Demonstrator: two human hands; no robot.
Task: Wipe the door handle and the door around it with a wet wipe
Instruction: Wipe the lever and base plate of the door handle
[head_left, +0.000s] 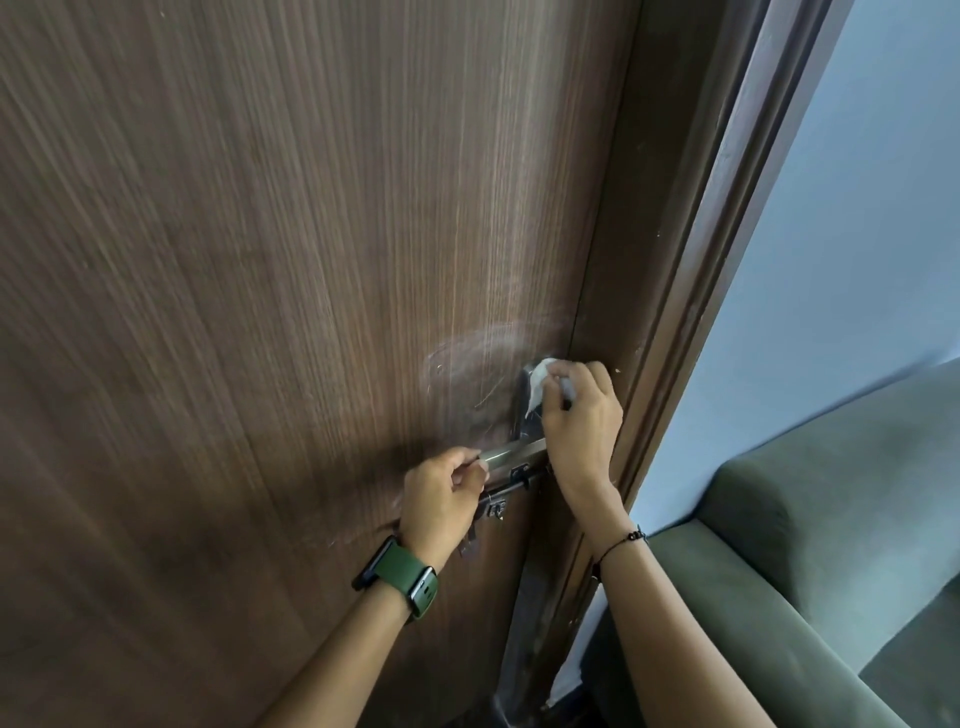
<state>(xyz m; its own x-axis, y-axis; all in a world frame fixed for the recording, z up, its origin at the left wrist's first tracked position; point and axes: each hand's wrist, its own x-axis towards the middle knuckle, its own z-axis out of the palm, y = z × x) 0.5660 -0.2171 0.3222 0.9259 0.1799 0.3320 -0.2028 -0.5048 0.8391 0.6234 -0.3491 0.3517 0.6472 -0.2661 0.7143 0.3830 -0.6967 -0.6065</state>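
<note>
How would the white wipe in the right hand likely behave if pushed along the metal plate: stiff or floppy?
Probably floppy: the wipe is bunched and creased under the right hand, with a loose corner hanging down. It looks thin and light, so it should fold around the handle plate rather than hold a shape. It may drag a little, judging by the smears on the door.

Sliding bolt (506, 501) seemingly crowds space below handle (511, 457)

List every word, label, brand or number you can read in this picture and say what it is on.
None can be read.
The green watch on the left wrist: its face is turned away, no text shows.
The door handle, the wet wipe and the door: no markings visible.
</note>
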